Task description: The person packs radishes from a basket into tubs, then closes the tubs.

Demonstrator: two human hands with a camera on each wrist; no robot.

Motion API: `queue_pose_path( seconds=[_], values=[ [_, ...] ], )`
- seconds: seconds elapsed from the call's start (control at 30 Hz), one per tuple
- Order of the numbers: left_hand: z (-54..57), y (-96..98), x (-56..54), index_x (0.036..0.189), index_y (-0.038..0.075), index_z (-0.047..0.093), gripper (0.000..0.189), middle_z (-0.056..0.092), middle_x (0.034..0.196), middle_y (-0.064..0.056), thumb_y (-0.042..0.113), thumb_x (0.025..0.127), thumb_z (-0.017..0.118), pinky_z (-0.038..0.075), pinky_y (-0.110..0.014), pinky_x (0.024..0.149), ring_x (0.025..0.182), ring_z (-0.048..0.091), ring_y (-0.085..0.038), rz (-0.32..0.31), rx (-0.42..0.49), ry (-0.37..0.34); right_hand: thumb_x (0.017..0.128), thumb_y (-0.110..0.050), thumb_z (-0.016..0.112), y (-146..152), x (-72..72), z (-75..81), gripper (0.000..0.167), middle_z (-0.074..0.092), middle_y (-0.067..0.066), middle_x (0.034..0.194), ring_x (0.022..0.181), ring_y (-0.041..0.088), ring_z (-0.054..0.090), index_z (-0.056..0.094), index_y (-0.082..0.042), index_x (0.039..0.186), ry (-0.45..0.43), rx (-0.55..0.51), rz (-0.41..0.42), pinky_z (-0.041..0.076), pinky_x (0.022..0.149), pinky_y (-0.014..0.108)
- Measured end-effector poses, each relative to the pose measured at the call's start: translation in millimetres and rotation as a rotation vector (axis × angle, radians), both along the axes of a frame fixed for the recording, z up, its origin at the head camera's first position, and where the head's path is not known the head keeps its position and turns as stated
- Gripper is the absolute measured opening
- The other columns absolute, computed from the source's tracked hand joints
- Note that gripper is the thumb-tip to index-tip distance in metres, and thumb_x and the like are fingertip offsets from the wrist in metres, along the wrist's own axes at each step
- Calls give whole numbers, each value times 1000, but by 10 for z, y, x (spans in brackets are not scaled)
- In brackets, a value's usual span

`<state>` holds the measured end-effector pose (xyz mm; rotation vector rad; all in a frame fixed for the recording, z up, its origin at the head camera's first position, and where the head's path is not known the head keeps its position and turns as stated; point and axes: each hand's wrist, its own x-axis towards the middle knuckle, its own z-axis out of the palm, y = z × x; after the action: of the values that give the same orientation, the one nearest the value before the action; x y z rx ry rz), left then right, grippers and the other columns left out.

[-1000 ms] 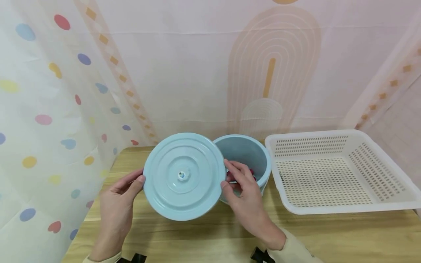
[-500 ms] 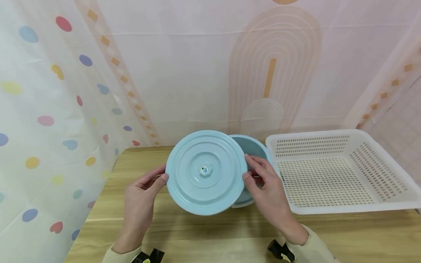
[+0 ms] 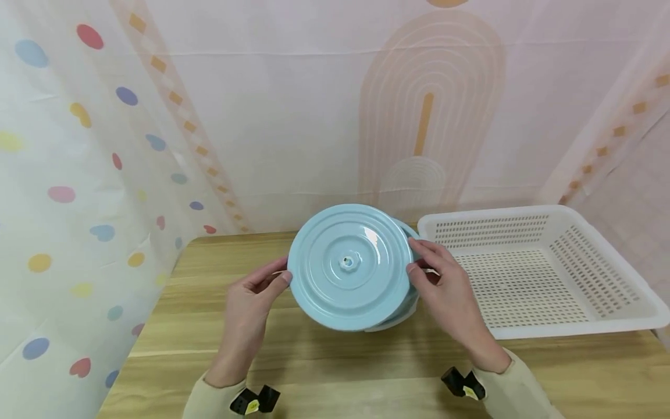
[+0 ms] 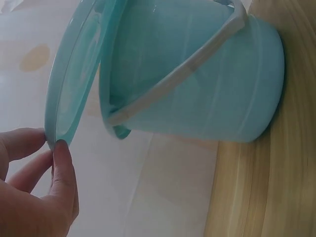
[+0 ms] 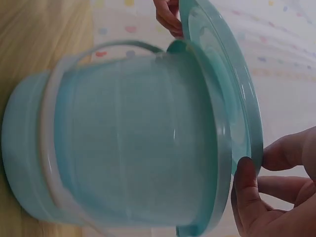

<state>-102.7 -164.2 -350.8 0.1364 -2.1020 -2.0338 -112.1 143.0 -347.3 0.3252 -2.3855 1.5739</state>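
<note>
A round light-blue lid (image 3: 335, 291) with a small knob at its centre is held between both hands, over a light-blue bucket (image 5: 138, 143). My left hand (image 3: 251, 314) pinches the lid's left edge between thumb and fingers. On the opposite edge, my right hand (image 3: 450, 297) pinches it the same way. Both wrist views show a gap between lid and bucket rim, with the lid tilted. The bucket stands upright on the table, its handle (image 4: 182, 71) hanging down along the side. From the head view the lid hides most of the bucket and its contents.
To the right of the bucket stands a white perforated plastic basket (image 3: 528, 331) on the wooden table (image 3: 209, 302). A patterned cloth (image 3: 293, 116) hangs behind the table and along its left side.
Both hands have carried the lid rightward until it covers most of the bucket's opening, which showed red things inside a second ago. The lid now lies flatter. Bucket and basket stay put.
</note>
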Motion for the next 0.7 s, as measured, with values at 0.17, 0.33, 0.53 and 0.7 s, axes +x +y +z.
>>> queue_pose_path(
  seconds=[0.17, 0.33, 0.53, 0.7],
  values=[
    [-27, 101, -102, 126, 3, 74, 32, 76, 115, -6, 8, 95, 75, 58, -30, 90, 100, 71, -19, -20, -22, -12, 102, -5, 61, 81, -82, -11, 41, 59, 12, 141, 111, 25, 64, 61, 0, 142, -32, 9, -34, 55, 85, 17],
    [-48, 176, -185, 125, 7, 76, 31, 75, 117, -9, 9, 94, 75, 58, -27, 86, 98, 69, -21, -44, -49, -9, 102, -7, 60, 135, -128, -14, 40, 61, 14, 140, 111, 25, 65, 62, 0, 141, -34, 61, -78, 58, 89, 33],
    [-85, 256, -262, 125, 7, 76, 31, 72, 123, -10, 7, 94, 73, 57, -24, 86, 105, 68, -20, -41, -83, -16, 103, -9, 58, 175, -172, -32, 40, 61, 14, 140, 113, 26, 65, 62, 1, 141, -55, 89, -89, 57, 94, 43],
    [-123, 325, -321, 127, 5, 74, 32, 70, 124, -12, 8, 95, 74, 55, -21, 91, 113, 65, -20, -44, -144, 1, 104, -9, 57, 211, -205, -65, 40, 60, 18, 142, 117, 29, 64, 60, 4, 142, -82, 87, -93, 55, 100, 46]
  ],
)
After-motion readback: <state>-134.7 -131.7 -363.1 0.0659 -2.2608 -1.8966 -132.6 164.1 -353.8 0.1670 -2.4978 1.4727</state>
